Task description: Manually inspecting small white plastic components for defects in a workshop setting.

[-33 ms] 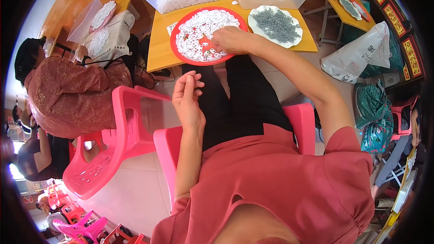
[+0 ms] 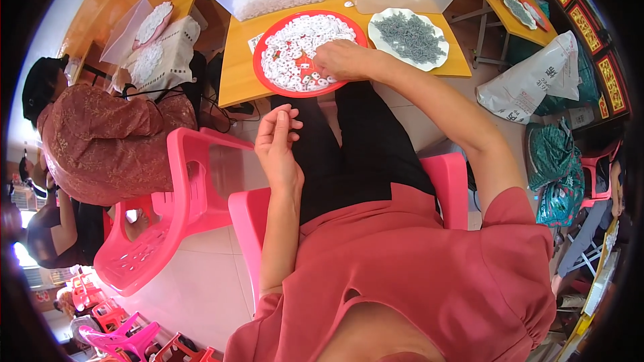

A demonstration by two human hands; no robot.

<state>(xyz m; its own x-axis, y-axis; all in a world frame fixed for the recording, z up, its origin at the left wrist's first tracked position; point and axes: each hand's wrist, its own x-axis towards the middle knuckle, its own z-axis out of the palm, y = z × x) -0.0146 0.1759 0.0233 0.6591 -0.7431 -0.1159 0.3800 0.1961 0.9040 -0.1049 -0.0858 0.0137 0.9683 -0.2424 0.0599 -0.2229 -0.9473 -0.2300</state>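
Nearest, at about half past six from the red tray, the left hand is raised with its fingers curled in toward the thumb, and I cannot tell whether it grips anything. Beyond it, the right hand dips its fingertips among the small white pieces at the tray's three o'clock, its pinch hidden. On the table, a white plate of grey pieces sits at three o'clock, with clear bins farther off at twelve and two.
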